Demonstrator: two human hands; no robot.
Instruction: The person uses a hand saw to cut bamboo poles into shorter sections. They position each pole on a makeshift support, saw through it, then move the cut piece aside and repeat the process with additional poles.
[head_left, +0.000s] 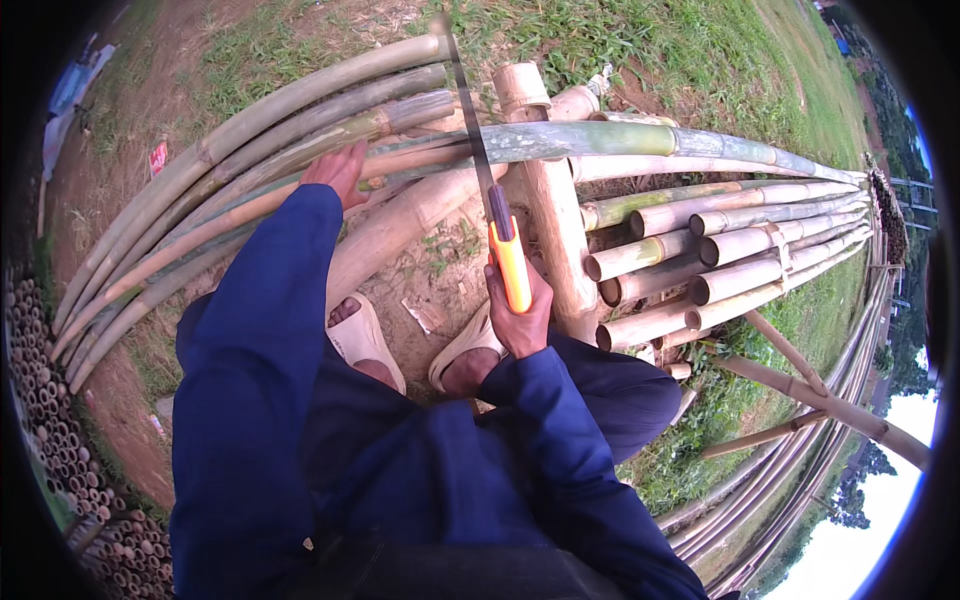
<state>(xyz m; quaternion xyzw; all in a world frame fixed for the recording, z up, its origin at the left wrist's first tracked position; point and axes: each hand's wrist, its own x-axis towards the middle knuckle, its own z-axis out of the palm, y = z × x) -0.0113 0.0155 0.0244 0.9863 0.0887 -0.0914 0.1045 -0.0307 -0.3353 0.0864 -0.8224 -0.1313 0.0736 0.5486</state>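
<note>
My right hand (522, 308) is closed around the orange-and-black handle of a hand saw (511, 265). Its long dark blade points away from me and lies across a greenish bamboo pole (590, 139). Whether the teeth have cut into the pole cannot be made out. To the left of the blade, my left hand (342, 174) lies over that pole, fingers curled down on it. Other bamboo poles (300, 95) run alongside, just beyond my left hand. Under the pole, an upright bamboo post (555, 235) and a thick slanting bamboo log (415, 215) form a support.
Several cut bamboo poles (700, 250) are stacked at the right, open ends facing me. Slanting bamboo props (800, 400) stand farther right. Many short cut pieces (75, 460) are piled at the lower left. My sandalled feet (368, 340) are on bare soil below the pole.
</note>
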